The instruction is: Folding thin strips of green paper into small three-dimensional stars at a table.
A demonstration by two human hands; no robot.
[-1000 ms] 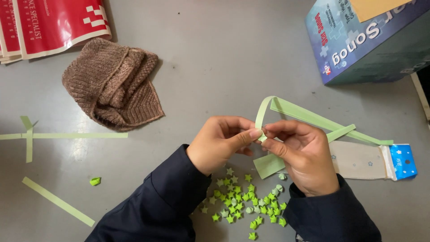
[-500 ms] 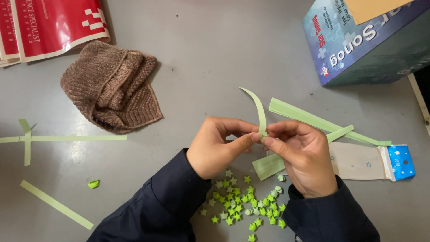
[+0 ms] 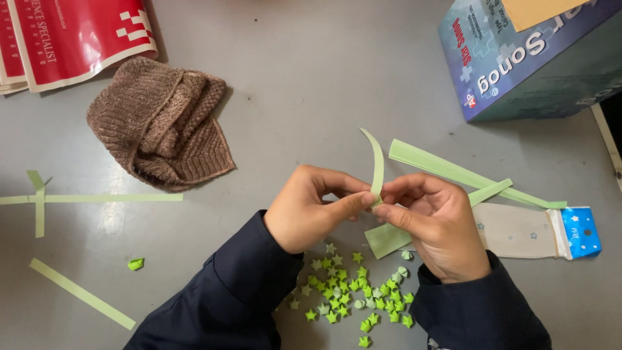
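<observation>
My left hand (image 3: 311, 207) and my right hand (image 3: 434, 223) meet at their fingertips above the grey table, both pinching the lower end of a narrow light green paper strip (image 3: 376, 162). The strip's free end curves upward and to the left. Just below the hands lies a pile of several small folded green paper stars (image 3: 353, 295). A bundle of green strips (image 3: 453, 172) lies under and right of my right hand, partly on a flat clear packet with a blue end (image 3: 538, 232).
A brown knitted hat (image 3: 159, 123) lies at upper left. Red printed sheets (image 3: 71, 35) sit at the top left corner, a blue box (image 3: 538, 55) at top right. Loose green strips (image 3: 84, 198) and one folded green piece (image 3: 135, 264) lie at left.
The strip's long loop has been drawn in; its free end now stands up short and curved. Both hands stay together at the same spot.
</observation>
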